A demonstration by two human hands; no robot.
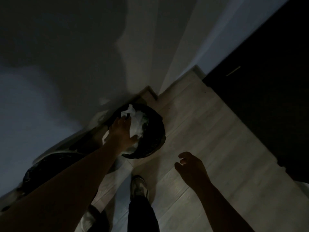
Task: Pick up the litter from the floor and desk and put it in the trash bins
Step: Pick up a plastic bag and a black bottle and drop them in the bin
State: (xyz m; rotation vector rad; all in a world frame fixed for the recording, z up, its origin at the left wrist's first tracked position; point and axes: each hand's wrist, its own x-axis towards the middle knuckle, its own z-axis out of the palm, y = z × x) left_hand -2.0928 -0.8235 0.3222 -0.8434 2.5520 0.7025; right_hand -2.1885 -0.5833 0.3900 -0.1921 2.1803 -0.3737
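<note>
**Dropping litter into the trash bin (158, 141)**

Short of the bin, the right hand (192, 168) hangs with fingers loosely spread, holding nothing. Over the bin's mouth, the left hand (120, 133) has its grip curled round crumpled white paper (136, 122). Best practice: lower below the rim before releasing, so nothing spills.

Head camera looks steeply down, tilted, close over the floor (200, 131) corner.
</note>
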